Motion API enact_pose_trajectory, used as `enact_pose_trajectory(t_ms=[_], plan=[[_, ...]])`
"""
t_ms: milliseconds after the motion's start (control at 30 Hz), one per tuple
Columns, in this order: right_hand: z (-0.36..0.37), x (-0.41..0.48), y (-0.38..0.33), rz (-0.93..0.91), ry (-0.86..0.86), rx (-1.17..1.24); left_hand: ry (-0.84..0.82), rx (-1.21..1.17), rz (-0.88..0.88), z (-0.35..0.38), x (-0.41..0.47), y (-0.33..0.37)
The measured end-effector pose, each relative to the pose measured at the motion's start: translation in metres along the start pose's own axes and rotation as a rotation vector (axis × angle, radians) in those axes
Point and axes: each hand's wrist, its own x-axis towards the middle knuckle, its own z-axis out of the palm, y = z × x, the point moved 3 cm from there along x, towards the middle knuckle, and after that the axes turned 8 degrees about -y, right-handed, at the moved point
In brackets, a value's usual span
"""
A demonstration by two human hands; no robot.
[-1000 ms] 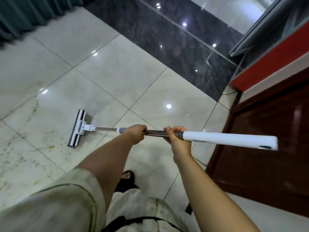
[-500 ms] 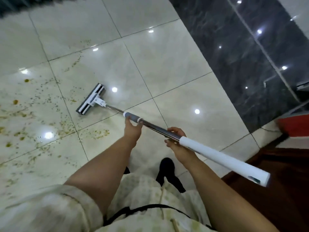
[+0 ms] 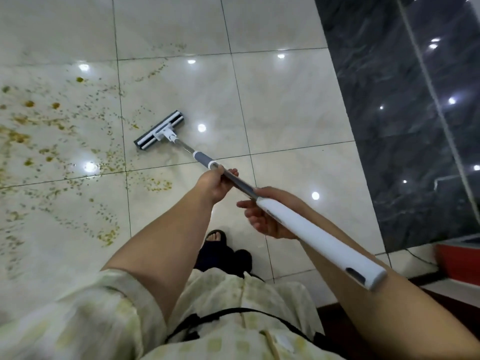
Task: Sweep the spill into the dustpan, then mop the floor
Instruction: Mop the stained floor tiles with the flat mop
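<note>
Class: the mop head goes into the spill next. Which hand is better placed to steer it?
Left: the left hand holds the mop shaft nearer the mop head, on the spill side; the right hand holds further back, at the white grip.
</note>
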Motion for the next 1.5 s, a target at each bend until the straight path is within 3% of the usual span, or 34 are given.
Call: enact_pose_trajectory(t_ms=[133, 400, 633, 900, 1167, 1500], plan=[[0.024, -0.002, -0.047, 0.057, -0.208, 0.017, 0.021, -0.059, 0.033, 0.021, 0.005, 0.036], [0.088, -0.005, -0.097, 0.164, -0.226, -0.167, 0.059, -0.082, 0.210, 0.041, -0.018, 0.090], [0.060, 0.001, -0.094, 0.244, -0.306, -0.367, 0.115, -0.244, 0.391, 0.027, -0.016, 0.069], [-0.005, 0.008, -0.061, 0.363, -0.124, -0.581, 0.296, -0.524, 0.476, -0.024, 0.009, -0.011], [-0.070, -0.033, -0.058, 0.518, 0.055, -0.673, 0.107, -0.711, 0.431, 0.005, 0.035, -0.084], [0.014, 0.038, -0.081, 0.501, 0.033, -0.753, 0.280, -0.588, 0.417, -0.033, 0.040, 0.024]])
